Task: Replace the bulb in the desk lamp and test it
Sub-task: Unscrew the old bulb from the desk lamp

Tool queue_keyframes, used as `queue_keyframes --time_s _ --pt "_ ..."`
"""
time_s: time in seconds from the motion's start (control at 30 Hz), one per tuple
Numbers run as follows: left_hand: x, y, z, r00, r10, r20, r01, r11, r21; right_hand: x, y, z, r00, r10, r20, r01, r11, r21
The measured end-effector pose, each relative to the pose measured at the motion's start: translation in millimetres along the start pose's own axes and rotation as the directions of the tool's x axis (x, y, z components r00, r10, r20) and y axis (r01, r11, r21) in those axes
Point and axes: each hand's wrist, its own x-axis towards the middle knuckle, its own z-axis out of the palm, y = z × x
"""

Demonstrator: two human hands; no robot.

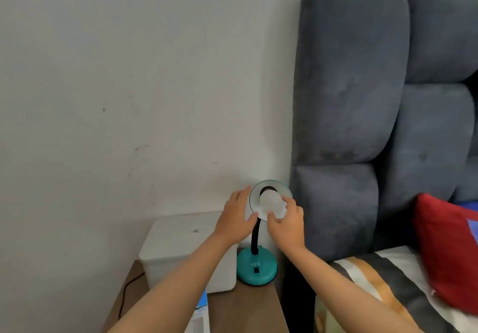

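Teal-based desk lamp with black gooseneck: on wooden tabletop, at 3 o'clock of white plastic box. My left grip clasps its round shade; my right grip is clamped on the frosted white bulb seated in the shade.

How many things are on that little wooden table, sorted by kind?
Lamps: 1, the teal desk lamp
Bulbs: 1, the bulb in its shade
White boxes: 1, the white box
Cartons: 1, the blue and white carton at the front edge
Total: 4
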Motion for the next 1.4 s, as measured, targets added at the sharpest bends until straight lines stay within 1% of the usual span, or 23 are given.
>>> queue_keyframes --time_s 0.17,0.33,0.5,0.6,0.83,1.03,1.17,1.23,1.33,1.4 --pt "19.3 -12.1 14.4 0.999 0.006 0.048 -0.005 1.0 -0.001 12.0 7.8 19.9 0.998 0.01 -0.058 -0.005 0.996 0.086" --pt "29.3 -22.3 27.9 0.997 0.007 -0.079 -0.009 1.0 -0.028 23.0 9.3 32.8 0.987 0.068 -0.148 -0.046 0.987 0.153" --pt "32.9 -25.8 35.0 0.986 -0.012 -0.168 -0.01 0.992 -0.128 26.5 11.7 40.4 0.973 0.09 -0.214 -0.05 0.981 0.186" --pt "34.2 -25.0 36.3 0.983 -0.018 -0.184 -0.013 0.986 -0.167 27.4 13.5 40.7 0.973 0.075 -0.218 -0.036 0.983 0.179" --pt "33.6 -25.0 33.9 0.985 -0.029 -0.171 -0.003 0.983 -0.184 23.4 11.3 39.6 0.975 0.064 -0.212 -0.035 0.99 0.136" --pt "32.6 -25.3 34.7 0.987 -0.013 -0.158 -0.018 0.981 -0.192 27.2 2.8 40.7 0.953 0.211 -0.216 -0.167 0.965 0.204" --pt "34.1 -27.2 33.4 0.987 -0.034 -0.16 0.0 0.978 -0.211 29.6 2.6 42.1 0.961 0.179 -0.212 -0.145 0.975 0.166" --pt "34.3 -27.4 33.6 0.987 -0.037 -0.157 0.003 0.977 -0.213 29.5 4.2 43.2 0.972 0.127 -0.198 -0.102 0.986 0.131" --pt "34.1 -26.8 34.9 0.988 -0.031 -0.153 -0.002 0.978 -0.209 28.5 8.2 45.8 0.977 0.038 -0.209 -0.035 0.999 0.017" --pt "34.2 -27.3 35.7 0.987 -0.028 -0.157 -0.006 0.977 -0.212 24.9 8.4 46.7 0.971 0.041 -0.235 -0.038 0.999 0.018"
